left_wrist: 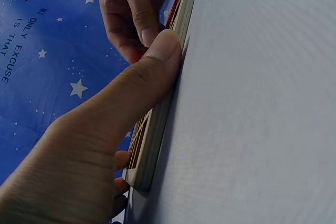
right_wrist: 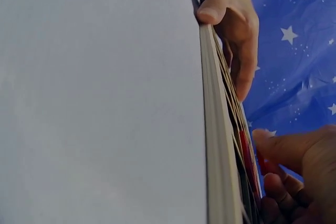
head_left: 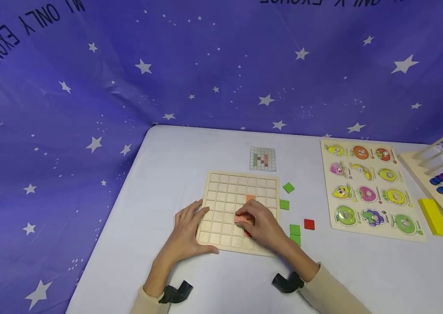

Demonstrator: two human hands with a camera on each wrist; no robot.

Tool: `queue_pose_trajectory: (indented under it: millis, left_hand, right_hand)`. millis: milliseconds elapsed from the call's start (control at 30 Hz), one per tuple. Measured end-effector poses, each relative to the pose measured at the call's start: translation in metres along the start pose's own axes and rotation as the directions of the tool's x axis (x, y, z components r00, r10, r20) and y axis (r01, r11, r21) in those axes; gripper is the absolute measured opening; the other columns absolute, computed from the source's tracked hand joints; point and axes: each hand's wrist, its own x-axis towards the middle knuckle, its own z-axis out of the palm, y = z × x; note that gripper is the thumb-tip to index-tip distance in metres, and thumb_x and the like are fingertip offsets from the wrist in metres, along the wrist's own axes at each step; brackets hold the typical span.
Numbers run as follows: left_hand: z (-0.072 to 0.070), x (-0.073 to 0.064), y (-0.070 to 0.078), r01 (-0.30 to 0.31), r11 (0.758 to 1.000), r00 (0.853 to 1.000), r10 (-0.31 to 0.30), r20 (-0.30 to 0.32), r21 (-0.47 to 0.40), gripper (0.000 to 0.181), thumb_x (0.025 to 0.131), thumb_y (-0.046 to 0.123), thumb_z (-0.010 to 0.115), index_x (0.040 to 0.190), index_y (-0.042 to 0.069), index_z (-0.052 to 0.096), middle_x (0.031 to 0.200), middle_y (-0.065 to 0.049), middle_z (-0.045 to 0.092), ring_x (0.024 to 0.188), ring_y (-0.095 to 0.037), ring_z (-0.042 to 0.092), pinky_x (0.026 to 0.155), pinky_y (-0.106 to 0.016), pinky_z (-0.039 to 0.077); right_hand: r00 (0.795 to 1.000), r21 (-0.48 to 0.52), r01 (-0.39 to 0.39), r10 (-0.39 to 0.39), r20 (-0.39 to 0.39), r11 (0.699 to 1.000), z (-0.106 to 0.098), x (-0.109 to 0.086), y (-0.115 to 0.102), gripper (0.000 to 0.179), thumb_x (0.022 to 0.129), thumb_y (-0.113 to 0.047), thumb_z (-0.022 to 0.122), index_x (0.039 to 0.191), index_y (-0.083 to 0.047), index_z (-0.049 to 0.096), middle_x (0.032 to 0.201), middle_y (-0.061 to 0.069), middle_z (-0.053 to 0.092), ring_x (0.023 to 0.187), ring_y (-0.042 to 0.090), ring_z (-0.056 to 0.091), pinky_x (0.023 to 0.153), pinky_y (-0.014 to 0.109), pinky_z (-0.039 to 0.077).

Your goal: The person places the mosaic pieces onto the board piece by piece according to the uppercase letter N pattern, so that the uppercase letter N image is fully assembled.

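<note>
A wooden grid board (head_left: 217, 205) lies on the white table. My left hand (head_left: 185, 229) holds its near left corner, thumb along the front edge and fingers at the left side; in the left wrist view the thumb (left_wrist: 142, 80) covers part of that edge. Over the right part of the grid, my right hand (head_left: 262, 222) pinches a small red tile (head_left: 240, 218) between thumb and fingers. An orange tile (head_left: 250, 198) sits in a cell just beyond this hand, and a red tile (head_left: 247, 234) shows partly beneath it.
Right of the board lie several green tiles (head_left: 294, 230) and a loose red tile (head_left: 309, 224). A pattern card (head_left: 262, 158) lies behind the board. Farther right are a fruit puzzle board (head_left: 370, 187), a yellow block (head_left: 434, 216) and a bead rack (head_left: 429, 183).
</note>
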Motion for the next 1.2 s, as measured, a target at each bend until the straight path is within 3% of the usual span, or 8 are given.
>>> queue_pose_trajectory:
  millis: [200, 467, 700, 867, 1000, 1200]
  left_hand:
    - [0.003, 0.000, -0.002, -0.001, 1.000, 0.999, 0.001, 0.035, 0.005, 0.119, 0.049, 0.066, 0.087, 0.144, 0.010, 0.045, 0.155, -0.016, 0.033, 0.142, -0.031, 0.030, 0.107, -0.050, 0.022]
    - [0.019, -0.017, 0.009, 0.013, 0.999, 0.999, -0.012, 0.031, -0.035, 0.118, 0.048, 0.069, 0.086, 0.144, 0.012, 0.046, 0.156, -0.014, 0.034, 0.141, -0.030, 0.031, 0.106, -0.047, 0.023]
    - [0.016, -0.015, 0.006, 0.035, 0.999, 0.999, -0.035, 0.022, -0.031, 0.118, 0.049, 0.069, 0.086, 0.145, 0.012, 0.045, 0.156, -0.013, 0.032, 0.139, -0.030, 0.030, 0.106, -0.044, 0.021]
    - [0.011, -0.008, -0.001, 0.013, 1.000, 1.000, -0.013, 0.000, -0.022, 0.119, 0.049, 0.070, 0.085, 0.144, 0.010, 0.045, 0.156, -0.015, 0.032, 0.137, -0.031, 0.032, 0.104, -0.046, 0.022]
    - [0.008, -0.002, -0.006, -0.008, 1.000, 1.000, 0.008, -0.003, -0.017, 0.118, 0.050, 0.069, 0.085, 0.144, 0.009, 0.045, 0.156, -0.016, 0.032, 0.137, -0.032, 0.032, 0.103, -0.046, 0.023]
    - [0.009, -0.002, -0.006, 0.007, 1.000, 1.000, -0.007, 0.009, -0.005, 0.118, 0.050, 0.068, 0.086, 0.144, 0.010, 0.045, 0.155, -0.015, 0.032, 0.137, -0.032, 0.032, 0.104, -0.046, 0.022]
  right_hand:
    - [1.000, -0.025, -0.018, 0.018, -0.010, 1.000, 0.005, -0.007, 0.006, 0.021, 0.080, -0.016, 0.082, 0.098, -0.019, 0.073, 0.095, -0.011, 0.060, 0.088, 0.004, 0.055, 0.078, 0.026, 0.049]
    - [1.000, -0.042, -0.021, 0.021, 0.002, 0.999, 0.006, -0.029, 0.009, 0.020, 0.079, -0.016, 0.083, 0.096, -0.019, 0.073, 0.097, -0.012, 0.060, 0.092, 0.003, 0.058, 0.082, 0.028, 0.051]
    - [0.999, -0.027, 0.043, -0.043, 0.001, 0.999, 0.007, -0.018, 0.012, 0.019, 0.079, -0.016, 0.082, 0.097, -0.016, 0.074, 0.097, -0.010, 0.061, 0.088, 0.004, 0.056, 0.078, 0.026, 0.050]
    - [0.997, -0.030, 0.082, -0.082, 0.009, 0.996, 0.007, -0.006, 0.012, 0.019, 0.080, -0.017, 0.081, 0.098, -0.014, 0.076, 0.096, -0.009, 0.060, 0.087, 0.005, 0.056, 0.076, 0.025, 0.049]
    - [0.996, -0.025, 0.086, -0.086, 0.007, 0.996, 0.007, 0.002, 0.013, 0.019, 0.079, -0.017, 0.082, 0.097, -0.014, 0.076, 0.096, -0.007, 0.060, 0.086, 0.006, 0.056, 0.075, 0.025, 0.049]
    - [0.997, -0.044, 0.067, -0.066, 0.032, 0.997, 0.005, 0.002, 0.015, 0.019, 0.081, -0.018, 0.080, 0.099, -0.015, 0.076, 0.097, -0.008, 0.059, 0.087, 0.006, 0.055, 0.075, 0.024, 0.048]
